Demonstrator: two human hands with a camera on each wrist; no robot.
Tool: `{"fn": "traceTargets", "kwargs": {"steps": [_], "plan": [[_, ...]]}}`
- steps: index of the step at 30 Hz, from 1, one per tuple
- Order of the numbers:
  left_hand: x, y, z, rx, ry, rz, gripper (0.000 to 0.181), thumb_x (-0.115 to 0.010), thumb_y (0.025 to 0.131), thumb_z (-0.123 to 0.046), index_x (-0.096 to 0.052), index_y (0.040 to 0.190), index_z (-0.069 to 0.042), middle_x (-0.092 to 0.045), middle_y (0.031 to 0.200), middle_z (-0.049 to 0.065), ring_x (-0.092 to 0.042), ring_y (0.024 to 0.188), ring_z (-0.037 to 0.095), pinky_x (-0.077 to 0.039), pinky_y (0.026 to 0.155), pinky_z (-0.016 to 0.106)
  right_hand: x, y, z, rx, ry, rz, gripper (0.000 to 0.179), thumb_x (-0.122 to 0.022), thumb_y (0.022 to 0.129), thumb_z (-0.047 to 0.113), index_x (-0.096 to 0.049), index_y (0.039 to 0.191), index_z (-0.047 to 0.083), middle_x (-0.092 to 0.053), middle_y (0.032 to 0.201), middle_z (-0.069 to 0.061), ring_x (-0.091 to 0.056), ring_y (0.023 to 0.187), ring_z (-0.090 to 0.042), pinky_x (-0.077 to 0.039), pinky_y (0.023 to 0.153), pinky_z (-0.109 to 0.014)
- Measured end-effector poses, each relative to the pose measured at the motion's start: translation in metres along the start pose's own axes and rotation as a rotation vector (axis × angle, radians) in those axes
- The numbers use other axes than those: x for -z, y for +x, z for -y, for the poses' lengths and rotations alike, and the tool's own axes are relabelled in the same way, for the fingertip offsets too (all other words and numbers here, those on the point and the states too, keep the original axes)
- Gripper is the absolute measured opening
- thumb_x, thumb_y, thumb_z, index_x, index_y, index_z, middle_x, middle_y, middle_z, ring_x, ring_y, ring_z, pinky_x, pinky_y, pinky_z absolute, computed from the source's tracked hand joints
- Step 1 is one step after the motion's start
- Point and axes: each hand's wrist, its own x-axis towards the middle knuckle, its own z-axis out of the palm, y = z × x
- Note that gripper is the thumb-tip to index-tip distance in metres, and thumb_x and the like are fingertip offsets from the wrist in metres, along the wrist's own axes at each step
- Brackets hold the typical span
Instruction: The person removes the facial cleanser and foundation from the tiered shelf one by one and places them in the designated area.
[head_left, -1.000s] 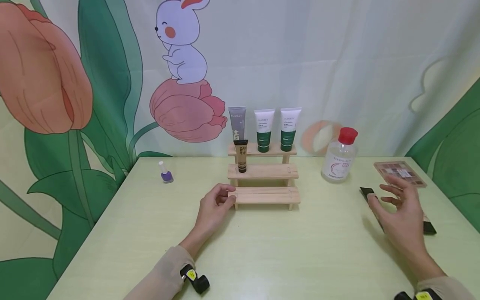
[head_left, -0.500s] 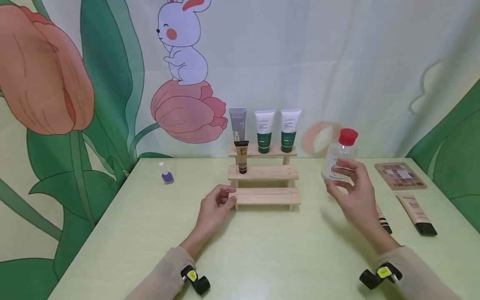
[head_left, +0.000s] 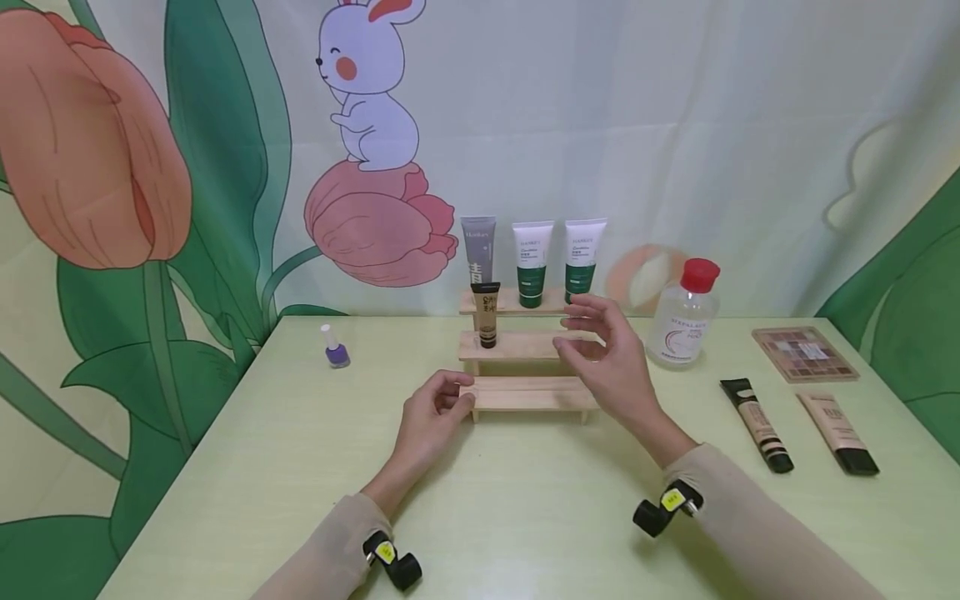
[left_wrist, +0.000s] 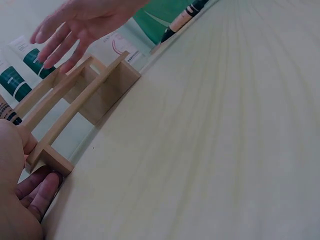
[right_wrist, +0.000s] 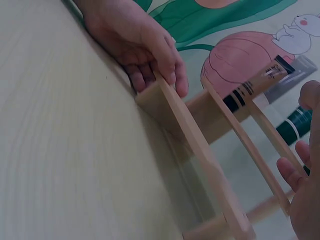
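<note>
A three-step wooden display rack (head_left: 536, 398) stands on the table. My left hand (head_left: 431, 417) grips the left end of its lowest step; in the left wrist view curled fingers (left_wrist: 42, 192) show at that end. My right hand (head_left: 611, 367) hovers over the rack's right side, fingers loosely bent, nothing between them. A grey tube (head_left: 477, 242) and two white-and-green tubes (head_left: 532, 262) stand on the top step, the right one's base partly behind my right fingers. On the left of the middle step stands a small gold tube with a black cap (head_left: 487, 317).
Right of the rack stands a clear bottle with a red cap (head_left: 682, 325). Beyond it lie an eyeshadow palette (head_left: 804, 354), a black-ended tube (head_left: 757, 425) and a beige tube (head_left: 837, 433). Purple nail polish (head_left: 337, 350) stands at left. A printed curtain (head_left: 525, 108) hangs behind.
My right hand has moved left, from over the tubes at the right, past the red-capped bottle, to the rack's right side. My left hand keeps its grip in the same place.
</note>
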Motion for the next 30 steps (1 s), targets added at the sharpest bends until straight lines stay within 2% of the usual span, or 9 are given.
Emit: {"fn": "traceTargets", "kwargs": {"steps": [4,8,14,18,24,30], "plan": [[0.001,0.001,0.0,-0.018,0.0,0.005,0.02,-0.074,0.105,-0.015,-0.076,0.124,-0.018,-0.075,0.105,0.003,-0.07,0.095,0.019,-0.056,0.081,0.026,-0.02,0.01,0.002,-0.011,0.045,0.016,0.059,-0.081,0.1,0.001,-0.057,0.153,0.01,-0.065,0.145,-0.016,-0.068,0.131,-0.039,-0.062,0.101,-0.032],[0.001,0.001,0.001,-0.017,0.001,0.004,0.02,-0.074,0.105,-0.015,-0.077,0.124,-0.019,-0.075,0.105,0.003,-0.069,0.095,0.018,-0.056,0.08,0.026,-0.038,0.018,0.002,-0.023,0.063,0.033,0.057,-0.081,0.101,0.001,-0.056,0.152,0.006,-0.064,0.145,-0.02,-0.069,0.13,-0.038,-0.062,0.101,-0.035],[0.001,0.001,0.002,-0.009,-0.003,0.005,0.019,-0.075,0.105,-0.015,-0.077,0.124,-0.019,-0.075,0.105,0.003,-0.069,0.094,0.018,-0.056,0.08,0.027,-0.057,0.026,0.002,-0.033,0.08,0.041,0.055,-0.08,0.102,0.003,-0.057,0.151,0.006,-0.066,0.142,-0.015,-0.07,0.128,-0.035,-0.062,0.104,-0.045],[0.002,0.001,0.002,-0.007,-0.007,0.007,0.019,-0.075,0.105,-0.015,-0.077,0.124,-0.02,-0.075,0.105,0.004,-0.07,0.094,0.019,-0.057,0.08,0.027,-0.067,0.031,0.001,-0.038,0.078,0.045,0.054,-0.08,0.102,0.003,-0.058,0.151,0.008,-0.066,0.142,-0.018,-0.07,0.128,-0.034,-0.062,0.103,-0.042],[0.002,0.001,0.001,-0.001,-0.008,0.005,0.02,-0.075,0.105,-0.014,-0.077,0.124,-0.019,-0.074,0.106,0.004,-0.07,0.095,0.018,-0.058,0.082,0.027,-0.078,0.036,0.0,-0.06,0.075,0.054,0.054,-0.081,0.102,0.005,-0.059,0.15,0.014,-0.068,0.14,-0.009,-0.07,0.127,-0.03,-0.062,0.1,-0.033],[0.002,0.001,0.001,-0.001,-0.007,0.009,0.019,-0.075,0.105,-0.015,-0.077,0.124,-0.02,-0.073,0.108,0.003,-0.07,0.096,0.018,-0.058,0.084,0.029,-0.088,0.039,0.001,-0.072,0.039,0.055,0.051,-0.081,0.102,0.005,-0.058,0.147,0.013,-0.068,0.137,-0.009,-0.07,0.124,-0.025,-0.062,0.102,-0.039]]}}
